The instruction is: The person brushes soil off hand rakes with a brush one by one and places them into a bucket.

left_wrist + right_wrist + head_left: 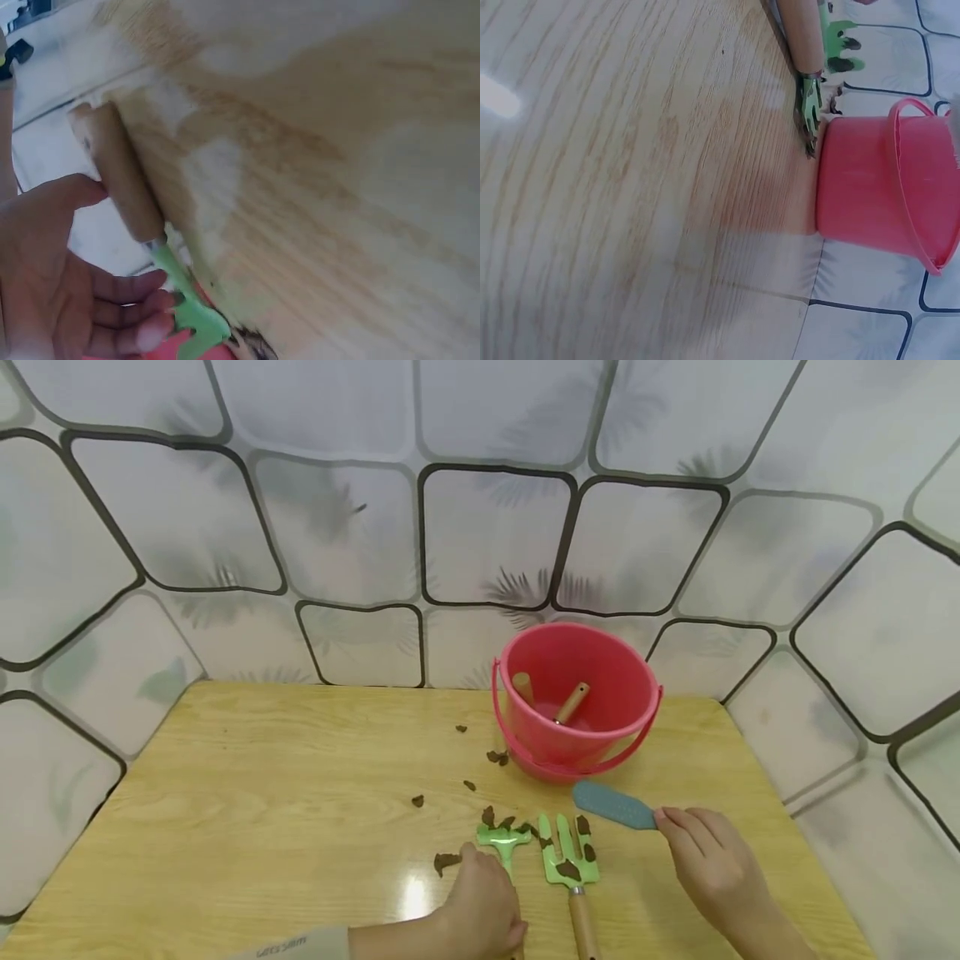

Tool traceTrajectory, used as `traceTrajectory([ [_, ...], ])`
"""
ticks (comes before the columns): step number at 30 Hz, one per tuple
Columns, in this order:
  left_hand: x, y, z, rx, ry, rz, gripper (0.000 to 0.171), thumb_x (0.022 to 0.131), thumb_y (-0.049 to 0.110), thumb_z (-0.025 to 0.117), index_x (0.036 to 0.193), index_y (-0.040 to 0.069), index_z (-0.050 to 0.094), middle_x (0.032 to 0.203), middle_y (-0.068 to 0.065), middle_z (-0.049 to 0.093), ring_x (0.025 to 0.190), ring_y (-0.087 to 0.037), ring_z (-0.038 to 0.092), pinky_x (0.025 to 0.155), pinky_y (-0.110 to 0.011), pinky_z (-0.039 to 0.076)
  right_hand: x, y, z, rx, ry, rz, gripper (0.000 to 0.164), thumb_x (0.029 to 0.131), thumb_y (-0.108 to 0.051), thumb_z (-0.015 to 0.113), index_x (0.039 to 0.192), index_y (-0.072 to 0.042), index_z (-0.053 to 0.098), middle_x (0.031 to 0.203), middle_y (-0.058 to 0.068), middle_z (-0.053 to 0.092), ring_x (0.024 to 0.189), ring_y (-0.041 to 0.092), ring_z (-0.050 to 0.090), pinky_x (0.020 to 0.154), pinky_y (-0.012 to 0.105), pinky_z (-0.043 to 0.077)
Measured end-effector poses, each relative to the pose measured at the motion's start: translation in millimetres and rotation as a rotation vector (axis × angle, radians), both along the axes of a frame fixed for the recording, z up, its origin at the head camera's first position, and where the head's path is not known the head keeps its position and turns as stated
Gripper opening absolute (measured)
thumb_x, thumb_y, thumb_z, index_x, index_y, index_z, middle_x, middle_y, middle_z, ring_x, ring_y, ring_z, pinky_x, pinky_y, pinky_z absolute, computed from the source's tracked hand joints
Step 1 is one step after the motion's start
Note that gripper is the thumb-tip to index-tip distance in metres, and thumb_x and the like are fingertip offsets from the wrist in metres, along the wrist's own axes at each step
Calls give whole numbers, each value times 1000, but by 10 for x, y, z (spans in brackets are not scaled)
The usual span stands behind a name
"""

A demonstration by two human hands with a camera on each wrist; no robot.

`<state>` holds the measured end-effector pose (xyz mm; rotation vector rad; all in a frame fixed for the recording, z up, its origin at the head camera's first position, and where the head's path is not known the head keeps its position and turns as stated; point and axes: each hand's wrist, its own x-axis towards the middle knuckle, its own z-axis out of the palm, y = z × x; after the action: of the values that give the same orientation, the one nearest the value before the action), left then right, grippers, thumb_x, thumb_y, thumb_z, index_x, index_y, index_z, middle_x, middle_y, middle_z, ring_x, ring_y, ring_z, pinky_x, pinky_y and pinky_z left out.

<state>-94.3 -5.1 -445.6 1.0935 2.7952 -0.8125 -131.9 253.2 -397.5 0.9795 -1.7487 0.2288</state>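
My left hand (480, 906) is over the wooden handle of a small green hand rake (504, 837). In the left wrist view, the thumb touches the wooden handle (124, 169) while loosely bent fingers (120, 315) lie beside the green neck; nothing wraps the handle. My right hand (716, 868) pinches one end of a flat blue-grey, paddle-like piece (613, 805) with a rounded tip, above the table in front of the bucket. Between the hands lies a green hand fork (570, 868) with a wooden handle, brown bits on its tines.
A pink bucket (570, 752) stands at the back right, its handle hanging down in front. Two wooden handles (573, 703) show inside it. Several brown crumbs (446, 862) are scattered over the wooden table (285, 793). A patterned wall (360, 535) closes off the back and sides.
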Motion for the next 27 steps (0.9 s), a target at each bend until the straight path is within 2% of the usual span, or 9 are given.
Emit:
traceTrajectory([
  [4,2,-16,-54,-96,-66,80,78,83,80,22,65,19,67,57,3,52,55,-13,46,68,-35,45,36,10,-1,18,-13,-16,30,97,1,46,76,11,64,68,20,64,56,29,54,50,35,46],
  [6,16,-50,-86,-95,-80,100,76,83,79,25,62,16,63,56,3,48,51,-13,41,62,-33,42,41,-8,-5,16,-16,-19,30,97,0,46,76,11,65,68,20,64,56,29,54,50,35,46],
  [9,49,-140,-120,-47,-63,107,65,86,69,37,61,13,57,56,2,45,50,-13,38,52,-30,37,38,-42,-21,4,-3,-9,29,96,1,47,75,10,65,67,19,64,55,28,54,49,34,46],
  [15,102,-377,-165,21,40,26,38,90,41,57,67,11,57,57,1,43,49,-10,39,44,-23,39,31,-48,-55,15,6,1,29,96,1,47,75,10,64,67,19,64,55,28,54,50,34,46],
  [21,95,-623,-232,218,131,-46,25,86,27,67,72,8,59,59,0,47,49,-7,41,39,-18,37,30,-66,-76,20,-3,9,29,96,0,47,75,10,65,68,19,64,55,28,54,49,34,46],
  [24,64,-724,-273,316,198,-114,20,87,24,64,78,7,59,66,-1,52,56,-8,48,44,-18,41,32,-77,-67,19,-8,5,29,96,-1,47,76,10,65,68,19,65,56,28,55,50,34,46],
  [27,22,-811,-314,408,269,-178,24,98,16,42,86,5,59,74,-3,54,62,-11,50,50,-19,43,26,-96,-54,20,-3,8,28,96,-1,47,76,10,65,69,19,65,56,28,55,51,34,46],
])
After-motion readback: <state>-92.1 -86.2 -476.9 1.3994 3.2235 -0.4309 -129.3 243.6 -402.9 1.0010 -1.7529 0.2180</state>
